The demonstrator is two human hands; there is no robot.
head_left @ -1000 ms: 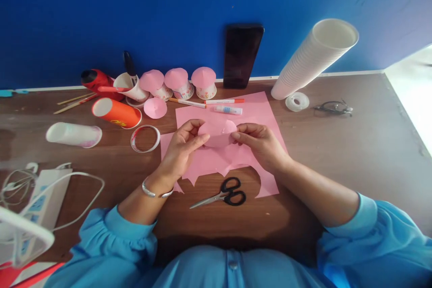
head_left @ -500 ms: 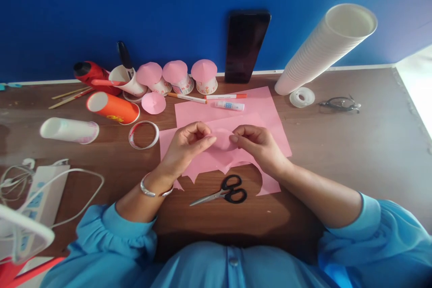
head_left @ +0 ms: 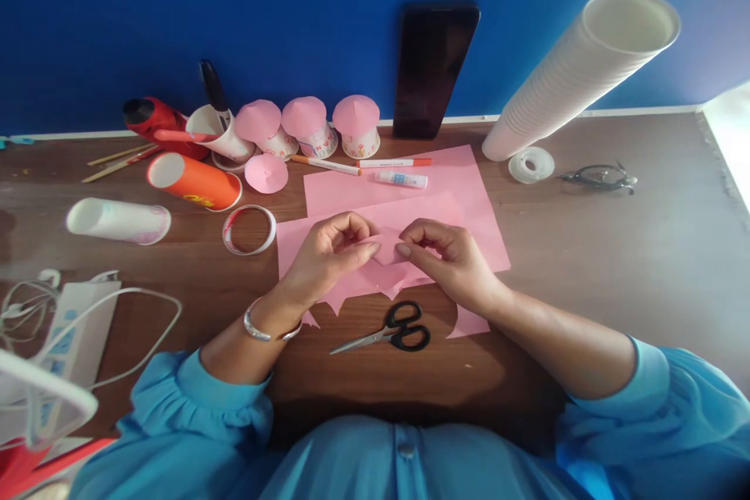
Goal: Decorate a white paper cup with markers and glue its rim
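Note:
My left hand (head_left: 328, 254) and my right hand (head_left: 442, 254) meet over the table's middle, both pinched on a small pink paper piece (head_left: 387, 246) folded between their fingertips. Under them lie pink paper sheets (head_left: 445, 187), the nearer one with a jagged cut edge. Black-handled scissors (head_left: 390, 332) rest on the table just in front of my hands. A glue tube (head_left: 401, 180) and an orange-capped marker (head_left: 395, 162) lie on the far sheet.
Three small cups with pink cone tops (head_left: 305, 129) stand by the blue wall, a loose pink cone (head_left: 266, 173) before them. An orange cup (head_left: 193, 181), white cup (head_left: 117, 220), tape rings (head_left: 249, 230), phone (head_left: 433, 70), cup stack (head_left: 580, 66), glasses (head_left: 598, 178), power strip (head_left: 64, 336).
My hands have drawn closer together, folding the pink circle smaller between the fingertips. The view has tilted slightly, shifting the table items.

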